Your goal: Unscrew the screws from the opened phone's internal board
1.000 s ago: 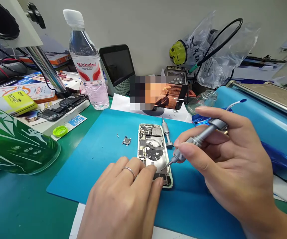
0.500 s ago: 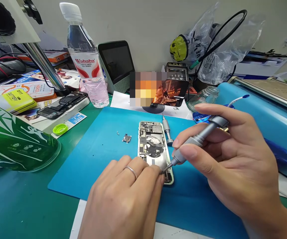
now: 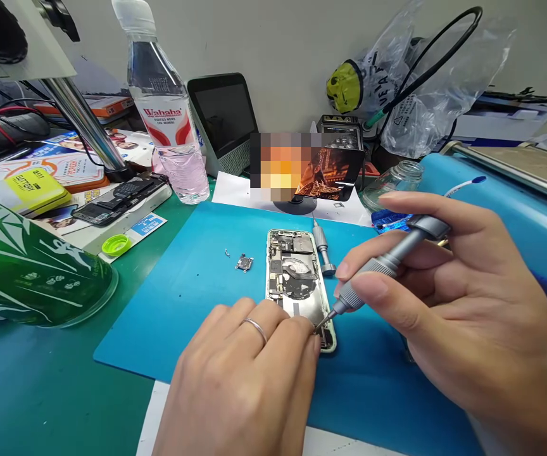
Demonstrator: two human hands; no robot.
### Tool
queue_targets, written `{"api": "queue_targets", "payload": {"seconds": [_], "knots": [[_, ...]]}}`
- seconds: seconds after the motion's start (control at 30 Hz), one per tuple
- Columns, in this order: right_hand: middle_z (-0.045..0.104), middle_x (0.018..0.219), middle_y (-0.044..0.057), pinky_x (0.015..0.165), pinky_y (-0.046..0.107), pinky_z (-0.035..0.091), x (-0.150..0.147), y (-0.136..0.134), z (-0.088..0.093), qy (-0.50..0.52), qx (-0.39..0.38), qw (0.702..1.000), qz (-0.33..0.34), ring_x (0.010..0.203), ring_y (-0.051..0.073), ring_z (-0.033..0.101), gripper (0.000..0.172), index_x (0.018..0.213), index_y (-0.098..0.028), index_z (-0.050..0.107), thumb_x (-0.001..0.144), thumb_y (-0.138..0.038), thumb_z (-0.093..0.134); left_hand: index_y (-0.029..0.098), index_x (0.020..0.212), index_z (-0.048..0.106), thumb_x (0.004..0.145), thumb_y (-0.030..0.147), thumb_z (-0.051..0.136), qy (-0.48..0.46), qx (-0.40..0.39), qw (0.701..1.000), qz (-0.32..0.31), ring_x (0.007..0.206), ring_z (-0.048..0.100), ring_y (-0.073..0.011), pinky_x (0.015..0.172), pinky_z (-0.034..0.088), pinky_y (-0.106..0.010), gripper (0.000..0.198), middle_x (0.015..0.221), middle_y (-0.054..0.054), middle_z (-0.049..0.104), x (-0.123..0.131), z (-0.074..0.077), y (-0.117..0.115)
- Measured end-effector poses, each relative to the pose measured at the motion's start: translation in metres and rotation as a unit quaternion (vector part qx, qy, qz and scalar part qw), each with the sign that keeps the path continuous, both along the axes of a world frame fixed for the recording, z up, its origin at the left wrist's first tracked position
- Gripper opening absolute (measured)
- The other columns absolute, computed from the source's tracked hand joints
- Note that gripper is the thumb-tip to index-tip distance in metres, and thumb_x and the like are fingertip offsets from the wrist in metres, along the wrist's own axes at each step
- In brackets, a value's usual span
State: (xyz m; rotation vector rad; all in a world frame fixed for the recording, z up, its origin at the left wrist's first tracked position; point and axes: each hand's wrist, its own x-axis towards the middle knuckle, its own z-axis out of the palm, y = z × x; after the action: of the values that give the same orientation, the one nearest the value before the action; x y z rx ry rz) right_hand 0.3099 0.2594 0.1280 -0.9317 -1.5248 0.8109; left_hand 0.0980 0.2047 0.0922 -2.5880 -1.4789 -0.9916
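Observation:
An opened phone (image 3: pixel 301 278) with its inner parts exposed lies upright in view on the blue mat (image 3: pixel 207 253). My left hand (image 3: pixel 249 373) covers its lower left part, fingers closed and bent over it; thumb and index finger meet near the screwdriver's tip, and what they pinch, if anything, is hidden. In my right hand (image 3: pixel 449 291) is a grey precision screwdriver (image 3: pixel 382 263), slanted, with its bit down at the phone's lower end. Left of the phone sit a small circuit part (image 3: pixel 244 263) and a tiny metal piece (image 3: pixel 227 253).
A second screwdriver (image 3: pixel 321 244) lies right of the phone. Behind are a lit screen (image 3: pixel 330 174), a glass jar (image 3: pixel 397 180) and a water bottle (image 3: pixel 169 126). A green cup (image 3: pixel 40 266) and another opened phone (image 3: pixel 119 199) are left; a blue machine (image 3: pixel 515 234) stands right.
The view has shifted slightly, so phone and hands appear a little further right. The screwdriver's bit stays at the phone's lower end, and both hands keep their hold. The picture on the screen differs.

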Motion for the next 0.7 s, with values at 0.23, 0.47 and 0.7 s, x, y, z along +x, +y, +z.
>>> {"api": "queue_targets", "payload": {"seconds": [0.23, 0.47, 0.7], "knots": [[0.084, 0.086, -0.008, 0.069, 0.023, 0.075, -0.0016, 0.0025, 0.0015, 0.016, -0.007, 1.0, 0.022, 0.078, 0.016, 0.084, 0.049, 0.131, -0.046, 0.076, 0.094, -0.018, 0.094, 0.029, 0.12, 0.072, 0.12, 0.022, 0.054, -0.008, -0.006, 1.0, -0.01, 0.088, 0.077, -0.0173, 0.077, 0.06, -0.038, 0.019, 0.107, 0.005, 0.081, 0.0001, 0.0013, 0.0002], [0.085, 0.088, -0.009, 0.072, 0.017, 0.073, 0.0012, 0.0023, 0.0012, 0.005, -0.003, 1.0, 0.022, 0.079, 0.013, 0.084, 0.054, 0.132, -0.048, 0.077, 0.093, -0.015, 0.094, 0.029, 0.121, 0.072, 0.12, 0.021, 0.055, -0.006, -0.005, 1.0, -0.013, 0.089, 0.077, -0.0163, 0.077, 0.058, -0.038, 0.019, 0.107, 0.005, 0.081, 0.0009, 0.0, 0.0009], [0.085, 0.088, -0.008, 0.074, 0.019, 0.074, 0.0005, 0.0026, 0.0006, -0.002, 0.011, 0.999, 0.03, 0.076, 0.013, 0.083, 0.052, 0.135, -0.047, 0.076, 0.095, -0.019, 0.094, 0.029, 0.12, 0.071, 0.119, 0.019, 0.055, -0.007, -0.008, 1.0, -0.012, 0.089, 0.077, -0.0163, 0.077, 0.057, -0.038, 0.019, 0.107, 0.005, 0.081, -0.0008, -0.0003, -0.0001]]}}
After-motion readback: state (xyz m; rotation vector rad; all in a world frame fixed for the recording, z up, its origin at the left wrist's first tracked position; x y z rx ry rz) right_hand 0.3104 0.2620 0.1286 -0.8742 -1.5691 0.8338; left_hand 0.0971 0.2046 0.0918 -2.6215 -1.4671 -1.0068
